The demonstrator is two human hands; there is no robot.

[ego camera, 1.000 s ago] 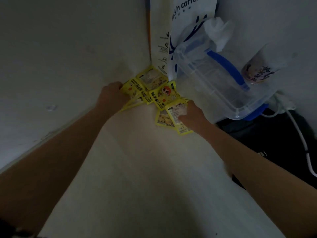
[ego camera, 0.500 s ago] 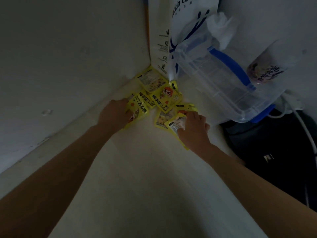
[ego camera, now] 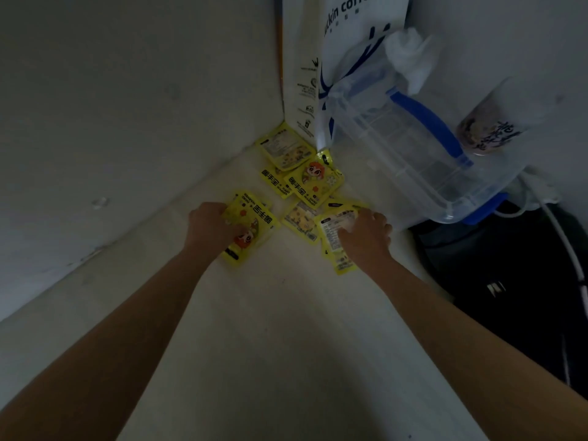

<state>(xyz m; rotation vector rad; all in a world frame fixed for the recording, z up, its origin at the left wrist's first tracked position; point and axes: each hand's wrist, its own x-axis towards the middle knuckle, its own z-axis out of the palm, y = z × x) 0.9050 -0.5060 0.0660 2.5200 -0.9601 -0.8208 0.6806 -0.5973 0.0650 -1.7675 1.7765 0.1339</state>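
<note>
Yellow packets (ego camera: 313, 183) on pale surface, both hands engaged.
Gripped in left hand (ego camera: 211, 226): cartoon-print packet (ego camera: 254, 221). Held by curled fingers of right hand (ego camera: 366, 238): label-side packet (ego camera: 332, 237).

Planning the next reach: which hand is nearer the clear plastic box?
Right. The right hand holds a packet beside the box; the left hand holds another packet farther away.
</note>
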